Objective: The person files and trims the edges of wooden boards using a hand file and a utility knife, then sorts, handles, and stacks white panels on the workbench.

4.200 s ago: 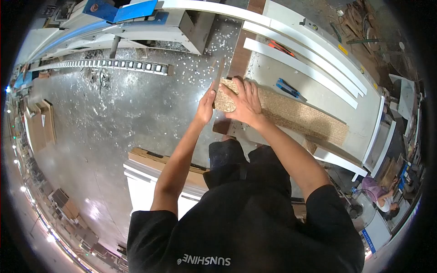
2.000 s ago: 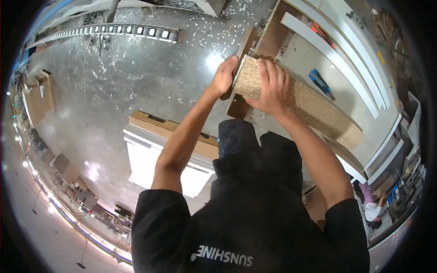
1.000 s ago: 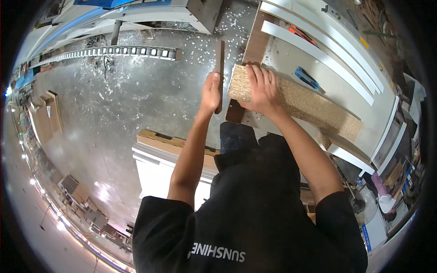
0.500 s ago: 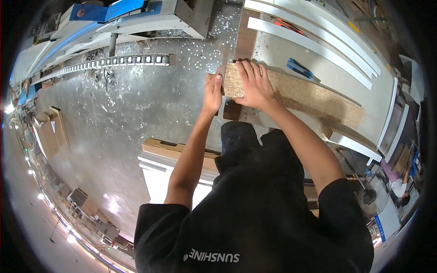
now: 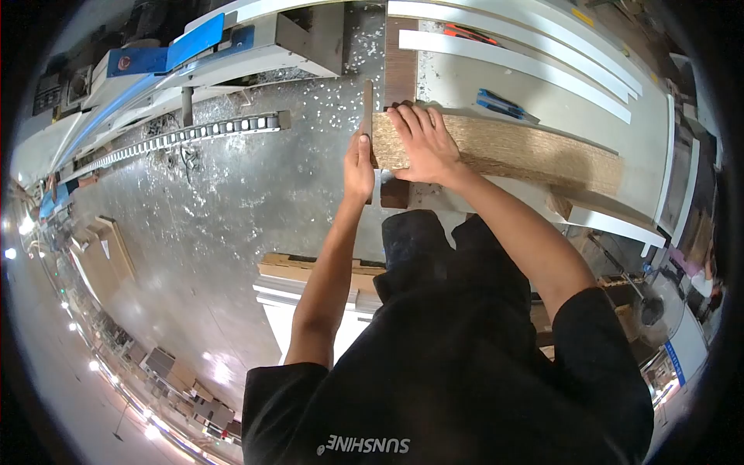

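Observation:
My left hand [image 5: 359, 168] is closed on a narrow brown strip [image 5: 368, 105], which stands against the left end of a long stack of chipboard pieces [image 5: 535, 151]. My right hand [image 5: 425, 144] lies over the top of that stack near its left end, fingers bent over the far edge and thumb toward the near side. The stack rests on a pale worktable [image 5: 465, 81] with a dark brown board [image 5: 401, 74] along its left edge. Beyond the stack lie a blue cutter [image 5: 498, 103] and an orange-black cutter [image 5: 470, 33].
White strips [image 5: 515, 63] lie across the far part of the table. A machine with blue covers [image 5: 196, 40] and a cable chain [image 5: 186, 136] are at upper left. White panels [image 5: 280, 310] stand near my left forearm. A person [image 5: 702, 282] is at far right.
Compared with a second ago, the brown strip in my left hand has moved in against the stack's end. My right hand stays on the stack. The whole view has turned.

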The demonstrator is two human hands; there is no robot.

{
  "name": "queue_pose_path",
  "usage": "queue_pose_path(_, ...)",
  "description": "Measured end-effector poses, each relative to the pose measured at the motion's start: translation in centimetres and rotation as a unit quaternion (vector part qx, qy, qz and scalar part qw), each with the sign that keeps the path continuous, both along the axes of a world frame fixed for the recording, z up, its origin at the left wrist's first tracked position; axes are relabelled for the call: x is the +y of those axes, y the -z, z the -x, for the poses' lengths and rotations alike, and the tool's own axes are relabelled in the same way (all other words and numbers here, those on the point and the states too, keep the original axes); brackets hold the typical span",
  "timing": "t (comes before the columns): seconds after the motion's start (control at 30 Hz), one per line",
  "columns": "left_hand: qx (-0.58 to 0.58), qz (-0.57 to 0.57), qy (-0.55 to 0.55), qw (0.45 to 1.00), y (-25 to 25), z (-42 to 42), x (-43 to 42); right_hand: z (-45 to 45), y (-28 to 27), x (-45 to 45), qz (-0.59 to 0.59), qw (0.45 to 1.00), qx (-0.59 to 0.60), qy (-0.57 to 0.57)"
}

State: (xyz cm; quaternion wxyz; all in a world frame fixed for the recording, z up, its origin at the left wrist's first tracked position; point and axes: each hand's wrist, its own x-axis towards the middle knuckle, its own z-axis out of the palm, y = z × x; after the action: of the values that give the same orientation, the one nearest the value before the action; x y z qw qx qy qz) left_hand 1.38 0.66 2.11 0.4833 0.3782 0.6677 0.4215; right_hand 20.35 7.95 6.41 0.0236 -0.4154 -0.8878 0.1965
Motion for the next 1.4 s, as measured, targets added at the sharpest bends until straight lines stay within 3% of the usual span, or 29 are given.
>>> queue_pose_path(0.4,0.104,0.009,0.036,0.994,0.3,0.4,-0.2,-0.4,0.0,0.2,0.007,1.000,0.029,0.002)
queue_pose_path(0.5,0.118,-0.013,0.057,0.991,0.7,1.1,-0.2,-0.6,0.0,0.1,0.019,1.000,0.007,-0.004)
queue_pose_path(0.53,0.156,-0.068,0.041,0.984,0.6,1.0,0.6,-0.6,-0.2,0.2,0.032,0.999,-0.002,-0.007)
queue_pose_path(0.57,0.215,-0.110,0.051,0.969,0.6,0.9,2.0,-0.7,-0.4,0.5,0.029,0.999,0.000,-0.014)
queue_pose_path(0.63,0.322,-0.190,0.073,0.925,-4.7,-1.6,6.1,-1.2,-0.3,0.5,0.030,0.999,-0.002,-0.022)
queue_pose_path(0.67,0.333,-0.222,0.134,0.907,-6.9,-3.5,8.2,-1.0,-1.9,1.0,0.082,0.993,-0.080,-0.038)
queue_pose_path(0.77,0.392,-0.289,0.301,0.820,-10.0,-11.1,15.2,-2.0,2.0,-0.7,-0.002,0.996,0.091,-0.007)
queue_pose_path(0.8,0.384,-0.300,0.347,0.801,-9.4,-14.1,16.9,-0.7,7.1,-1.5,0.005,0.990,0.139,-0.007)
queue_pose_path(0.9,0.398,-0.342,0.448,0.724,-4.6,-22.8,20.0,-0.8,3.3,-0.9,-0.010,0.993,0.106,0.050)
queue_pose_path(1.0,0.451,-0.389,0.470,0.652,-0.2,-27.1,20.9,-0.4,6.1,-0.7,-0.140,0.987,0.072,0.038)
queue_pose_path(1.07,0.443,-0.341,0.490,0.669,-0.3,-27.6,20.4,-0.2,6.2,-1.3,-0.150,0.980,0.113,0.062)
queue_pose_path(1.17,0.450,-0.294,0.521,0.663,-1.1,-26.0,19.2,-1.2,4.4,-0.8,-0.037,0.995,0.091,0.009)
queue_pose_path(1.2,0.461,-0.253,0.548,0.651,-1.3,-25.4,18.8,-1.6,2.4,-0.5,-0.010,1.000,0.011,0.006)
queue_pose_path(1.27,0.475,-0.223,0.578,0.625,-1.6,-24.5,18.4,1.9,9.1,-3.0,0.075,0.951,0.289,0.075)
queue_pose_path(1.33,0.486,-0.269,0.574,0.601,-1.7,-25.0,19.8,3.3,10.7,-3.5,0.034,0.954,0.254,0.157)
queue_pose_path(1.4,0.514,-0.270,0.599,0.551,-1.2,-25.5,20.4,2.6,10.7,-4.0,0.050,0.948,0.279,0.146)
